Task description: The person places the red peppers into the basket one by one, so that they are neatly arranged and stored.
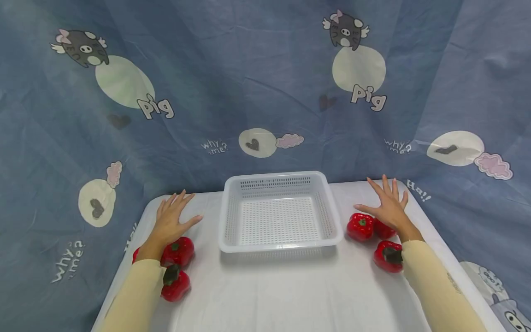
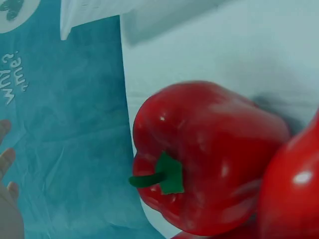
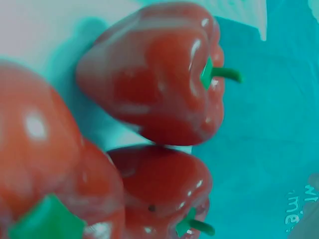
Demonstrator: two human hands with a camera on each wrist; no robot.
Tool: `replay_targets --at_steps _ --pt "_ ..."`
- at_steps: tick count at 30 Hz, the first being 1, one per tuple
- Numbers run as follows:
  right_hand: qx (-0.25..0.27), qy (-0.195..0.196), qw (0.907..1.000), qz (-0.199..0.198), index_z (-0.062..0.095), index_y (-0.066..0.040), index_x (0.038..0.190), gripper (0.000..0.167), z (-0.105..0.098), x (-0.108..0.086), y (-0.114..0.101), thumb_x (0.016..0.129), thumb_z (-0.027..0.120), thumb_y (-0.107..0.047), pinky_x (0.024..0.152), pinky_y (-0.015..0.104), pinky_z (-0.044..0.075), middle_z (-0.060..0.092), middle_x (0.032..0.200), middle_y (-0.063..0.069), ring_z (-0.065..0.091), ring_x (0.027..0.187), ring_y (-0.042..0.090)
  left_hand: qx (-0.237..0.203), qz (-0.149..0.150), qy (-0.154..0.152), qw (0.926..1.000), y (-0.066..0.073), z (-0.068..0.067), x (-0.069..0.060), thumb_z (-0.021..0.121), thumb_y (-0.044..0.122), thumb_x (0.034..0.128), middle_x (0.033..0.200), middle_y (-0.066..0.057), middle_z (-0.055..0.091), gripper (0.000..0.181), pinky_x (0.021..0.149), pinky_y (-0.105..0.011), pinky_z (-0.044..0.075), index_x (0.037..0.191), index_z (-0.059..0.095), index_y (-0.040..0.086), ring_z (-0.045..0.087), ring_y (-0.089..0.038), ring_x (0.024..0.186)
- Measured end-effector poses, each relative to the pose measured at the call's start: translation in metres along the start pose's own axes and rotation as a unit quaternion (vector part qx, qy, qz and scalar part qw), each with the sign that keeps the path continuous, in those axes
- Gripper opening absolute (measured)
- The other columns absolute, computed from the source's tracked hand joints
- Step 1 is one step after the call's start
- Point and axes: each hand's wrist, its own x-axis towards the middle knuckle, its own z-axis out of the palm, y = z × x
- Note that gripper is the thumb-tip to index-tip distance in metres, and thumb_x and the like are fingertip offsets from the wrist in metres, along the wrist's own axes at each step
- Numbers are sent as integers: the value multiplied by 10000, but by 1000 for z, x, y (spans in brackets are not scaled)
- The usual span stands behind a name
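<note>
My left hand (image 1: 169, 225) is held with fingers spread over the left group of red bell peppers, holding nothing. One bell pepper (image 1: 179, 251) shows beside its wrist, another (image 1: 176, 287) lies nearer me, and a third is mostly hidden behind the forearm. In the left wrist view a bell pepper (image 2: 214, 144) with a green stem fills the middle, and fingertips (image 2: 6, 162) show at the left edge. On the right, my right hand (image 1: 389, 208) also spreads its fingers, gripping nothing, above three bell peppers (image 1: 360, 227). The right wrist view shows these peppers (image 3: 154, 74) close up.
Between the two groups, a white perforated plastic basket (image 1: 281, 246) stands near the back of the white-covered table (image 1: 282, 295). Nothing shows inside it. A blue curtain (image 1: 265, 92) with pig prints hangs behind the table and along its sides.
</note>
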Motion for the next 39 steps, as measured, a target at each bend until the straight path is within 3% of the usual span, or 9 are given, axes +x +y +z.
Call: replay_targets --at_steps 7,13,21,26,32,39 --pt "478 268 9984 -114 217 -128 1533 960 4 -11 -6 800 685 -535 1014 725 -149 -43 1575 261 -137 1411 486 -416 -177 36 9990 0 1 -19 620 502 855 1553 -231 209 816 1111 -652 -15 1503 297 126 151 -464 1398" --pt "879 337 9955 -145 219 -119 1531 953 12 -18 -10 798 704 -487 1063 682 -127 -9 1581 249 -103 1425 464 -812 -320 121 9961 0 7 -39 680 414 845 1555 -213 223 811 1052 -728 95 1506 299 142 177 -460 1389" --pt "1564 303 9868 293 206 -191 1544 947 22 -31 -21 803 746 -431 974 778 193 38 1609 136 11 1452 407 -1047 -497 -10 9933 0 14 -60 701 393 850 1553 -187 248 797 982 -748 243 1504 313 155 222 -445 1377" --pt "1932 447 9794 377 246 -188 1533 911 32 -39 -26 811 746 -433 986 732 269 154 1593 131 169 1418 436 -1270 -527 153 9904 0 18 -72 715 363 845 1541 -184 279 767 949 -726 310 1485 350 148 255 -441 1366" --pt "2401 735 9677 208 354 -133 1482 781 48 -47 -29 846 725 -395 1014 635 347 300 1531 150 339 1345 437 -1424 -720 353 9866 1 25 -86 756 337 818 1522 -182 319 786 921 -702 361 1476 370 152 293 -444 1352" --pt "2909 861 9526 212 429 -134 1427 656 62 -55 -36 880 689 -386 995 507 423 449 1416 144 457 1281 364 -1576 -970 449 9817 6 34 -96 783 332 797 1498 -184 350 791 888 -631 442 1457 397 130 321 -448 1333"
